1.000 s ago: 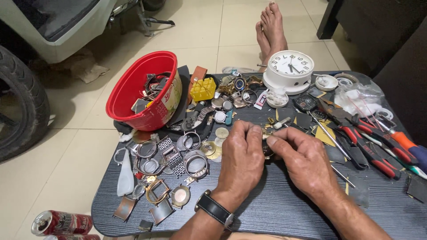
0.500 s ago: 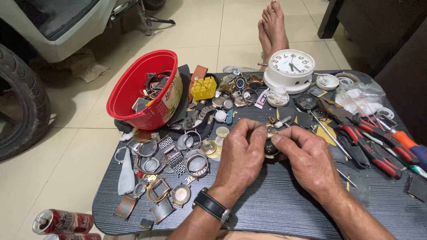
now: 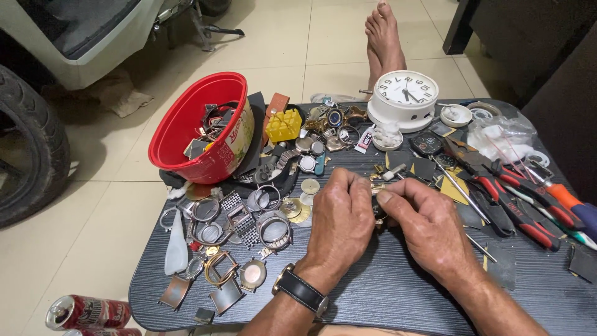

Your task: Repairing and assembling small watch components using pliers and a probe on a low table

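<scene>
Your left hand (image 3: 341, 214) and right hand (image 3: 429, 224) are curled narrow, fingertips pinching a small gold watch part (image 3: 377, 188) between them, over the dark table (image 3: 398, 298). Watch cases (image 3: 249, 218), a red bowl (image 3: 180, 124), pliers (image 3: 516, 199) and a white clock (image 3: 405, 96) lie around; tiled floor (image 3: 298, 50) beyond.

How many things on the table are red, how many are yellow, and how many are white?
Red: 2, the bowl and the red-handled pliers.
Yellow: 1, the small plastic box.
White: 1, the round clock.
Total: 4.
Both hands, left and right, pinch a small watch part.
</scene>
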